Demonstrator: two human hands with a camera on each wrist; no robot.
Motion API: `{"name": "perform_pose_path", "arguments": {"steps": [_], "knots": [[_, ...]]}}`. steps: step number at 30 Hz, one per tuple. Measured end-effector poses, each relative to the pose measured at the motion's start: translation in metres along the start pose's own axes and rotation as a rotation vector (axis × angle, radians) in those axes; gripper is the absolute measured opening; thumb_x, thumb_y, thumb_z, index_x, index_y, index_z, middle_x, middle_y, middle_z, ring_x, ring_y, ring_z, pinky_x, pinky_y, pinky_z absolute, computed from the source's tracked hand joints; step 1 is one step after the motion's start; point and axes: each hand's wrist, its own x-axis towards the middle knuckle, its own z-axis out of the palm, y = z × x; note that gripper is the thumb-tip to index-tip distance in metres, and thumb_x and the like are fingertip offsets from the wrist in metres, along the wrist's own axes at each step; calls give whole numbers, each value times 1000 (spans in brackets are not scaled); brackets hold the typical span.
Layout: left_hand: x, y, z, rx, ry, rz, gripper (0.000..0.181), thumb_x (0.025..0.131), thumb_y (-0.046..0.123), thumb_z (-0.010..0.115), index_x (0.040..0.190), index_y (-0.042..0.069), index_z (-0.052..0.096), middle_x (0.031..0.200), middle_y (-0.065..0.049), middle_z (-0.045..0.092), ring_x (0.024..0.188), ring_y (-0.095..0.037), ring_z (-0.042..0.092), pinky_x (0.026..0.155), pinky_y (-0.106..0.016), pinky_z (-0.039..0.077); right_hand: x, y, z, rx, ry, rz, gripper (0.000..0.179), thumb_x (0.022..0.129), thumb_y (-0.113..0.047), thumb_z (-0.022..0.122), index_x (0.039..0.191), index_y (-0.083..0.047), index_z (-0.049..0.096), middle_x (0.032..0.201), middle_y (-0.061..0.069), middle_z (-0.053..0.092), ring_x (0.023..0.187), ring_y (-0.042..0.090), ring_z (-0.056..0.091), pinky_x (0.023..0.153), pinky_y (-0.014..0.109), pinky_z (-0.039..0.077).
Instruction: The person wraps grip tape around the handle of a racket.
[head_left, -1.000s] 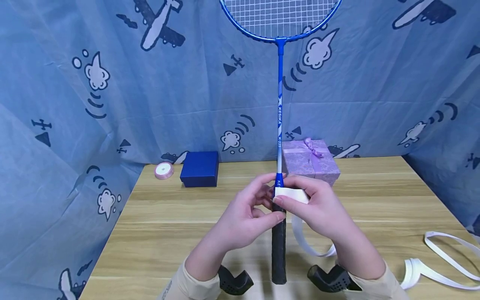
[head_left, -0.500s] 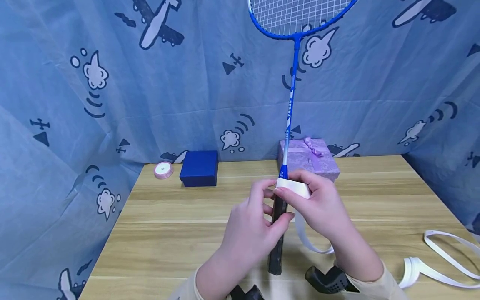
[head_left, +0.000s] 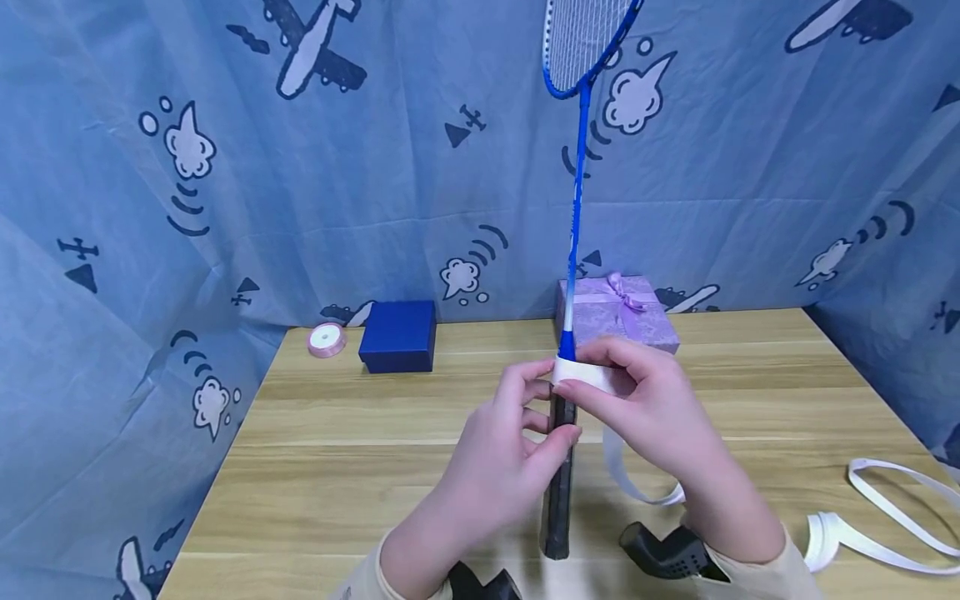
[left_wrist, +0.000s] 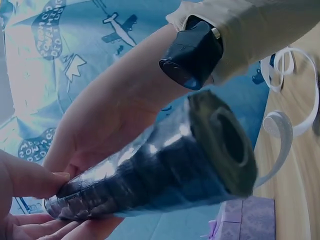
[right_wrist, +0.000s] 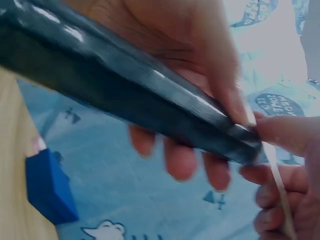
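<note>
Your right hand (head_left: 648, 408) pinches a white tape (head_left: 587, 375) against the top of the black handle (head_left: 557, 512), apparently to keep the band flat and taut, while your left hand (head_left: 495, 454) grips the same handle between thumb and fingers, seemingly to steady it. The blue racket (head_left: 577, 208) is held between your hands over the wooden table (head_left: 330, 467), its strung head raised and cropped by the head view's top edge. A length of tape loops below your right hand; another white strip (head_left: 827, 537) lies curled at the table's right. Behind, a bow-tied purple box (head_left: 600, 321) and a blue box (head_left: 398, 336) sit closed, contents hidden, near a pink spool (head_left: 327, 340).
</note>
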Motion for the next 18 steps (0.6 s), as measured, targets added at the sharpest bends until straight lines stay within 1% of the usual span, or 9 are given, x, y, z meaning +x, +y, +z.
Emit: {"name": "perform_pose_path", "arguments": {"steps": [1,2,4,7,9,12,18], "knots": [[0,0,-1,-37,-18,-16,58,97,6,71,146,11,41,128,-8,70,89,-6,72,71,-18,60,0,0,-3,-9,-10,-13,21,83,-4,85,97,-12,73,83,-3,66,63,10,52,54,21,44],[1,0,-2,-66,-33,-22,58,97,5,70,147,11,41,128,-9,70,89,-6,72,72,-19,60,-1,0,-5,-15,-21,-29,21,83,-2,85,95,-13,72,84,-3,65,65,11,54,56,21,45],[2,0,-3,-107,-51,-29,58,97,2,69,147,10,40,128,-11,69,88,-7,73,72,-20,61,-1,-1,-9,-11,-41,-66,22,83,1,83,91,-14,69,82,-5,62,63,10,53,54,22,44],[3,-1,-3,-137,-62,-34,57,97,0,67,147,10,40,126,-13,69,88,-8,73,72,-21,61,-2,-2,-12,8,-43,-132,28,83,7,80,86,-16,65,75,-6,55,57,9,43,49,24,36],[3,-1,-3,-160,-70,-40,57,97,-1,66,146,10,39,126,-15,68,88,-9,73,73,-22,61,-2,-2,-13,33,-48,-161,30,84,10,78,85,-17,65,74,-7,51,55,9,38,47,26,32],[4,-3,-3,-202,-85,-42,58,97,-4,65,147,10,39,125,-16,67,89,-11,74,75,-23,62,-2,-2,-14,53,-48,-172,32,84,12,76,86,-17,65,73,-7,50,55,9,35,47,26,30],[4,-2,-4,-264,-112,-50,59,97,-6,63,148,11,38,126,-17,66,91,-13,74,78,-25,62,-2,1,-15,78,-50,-152,31,86,13,74,85,-17,65,71,-4,47,55,11,34,47,26,30]]}}
